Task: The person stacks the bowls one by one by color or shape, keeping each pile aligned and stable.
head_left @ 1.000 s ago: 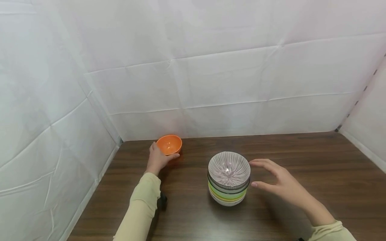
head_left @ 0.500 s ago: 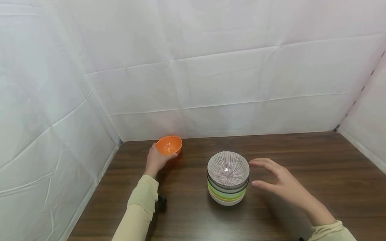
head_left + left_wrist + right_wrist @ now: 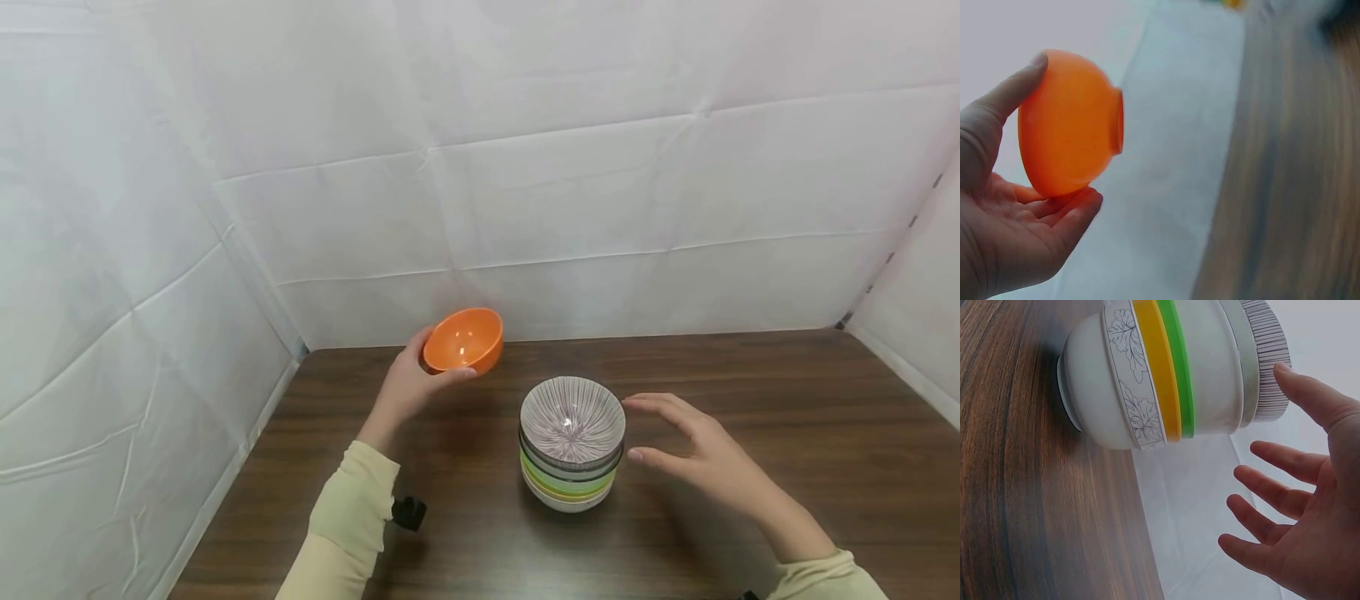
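My left hand (image 3: pixel 412 383) grips an orange bowl (image 3: pixel 465 337) by its side, thumb on the near side and fingers on the other. The bowl is tilted and raised off the table; its foot shows in the left wrist view, where the orange bowl (image 3: pixel 1072 125) stands out above the hand (image 3: pixel 1016 237). My right hand (image 3: pixel 701 454) is spread beside a stack of nested bowls (image 3: pixel 570 446), its fingers extended near the upper rims. On top sits a bowl with thin dark lines (image 3: pixel 1269 362); green, yellow and leaf-patterned white bowls (image 3: pixel 1104 381) lie under it.
The stack stands on a dark wood-grain table (image 3: pixel 750 367). White sheeting (image 3: pixel 555 200) rises behind the table's back edge and along both sides. A small black device (image 3: pixel 408 512) shows at the left wrist.
My left hand has lifted the orange bowl off the back left of the table and moved it rightward, tilting it. The right hand and the stack stay where they were.
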`<state>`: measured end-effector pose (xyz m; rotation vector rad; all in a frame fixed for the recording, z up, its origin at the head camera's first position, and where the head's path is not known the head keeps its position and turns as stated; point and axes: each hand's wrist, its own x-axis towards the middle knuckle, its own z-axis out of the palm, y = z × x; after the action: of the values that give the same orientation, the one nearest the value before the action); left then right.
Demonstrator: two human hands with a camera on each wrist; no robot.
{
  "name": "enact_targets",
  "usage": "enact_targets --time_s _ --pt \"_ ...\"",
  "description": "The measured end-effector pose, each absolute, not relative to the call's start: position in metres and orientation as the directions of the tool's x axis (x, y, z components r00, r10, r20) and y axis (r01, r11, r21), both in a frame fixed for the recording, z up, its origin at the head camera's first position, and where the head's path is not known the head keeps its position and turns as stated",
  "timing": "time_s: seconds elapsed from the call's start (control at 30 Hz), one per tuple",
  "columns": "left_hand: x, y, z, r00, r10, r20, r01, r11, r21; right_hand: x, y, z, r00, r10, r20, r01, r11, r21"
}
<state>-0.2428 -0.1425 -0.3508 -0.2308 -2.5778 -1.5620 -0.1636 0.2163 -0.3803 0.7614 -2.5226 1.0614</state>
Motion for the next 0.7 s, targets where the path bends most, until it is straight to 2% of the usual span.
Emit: enact_targets --time_s 0.3,0.7 --pt "-0.211 -0.106 -0.318 -0.933 0.262 0.246 0.328 0.339 0.882 -0.165 0.218 -0.380 -0.809 -0.350 0.472 -0.582 0.586 -0.564" --pt "-0.188 -0.072 -0.331 -0.886 0.436 0.156 0.363 0.446 0.818 -0.165 0.211 -0.375 -0.841 -0.336 0.424 -0.540 0.513 -0.667"
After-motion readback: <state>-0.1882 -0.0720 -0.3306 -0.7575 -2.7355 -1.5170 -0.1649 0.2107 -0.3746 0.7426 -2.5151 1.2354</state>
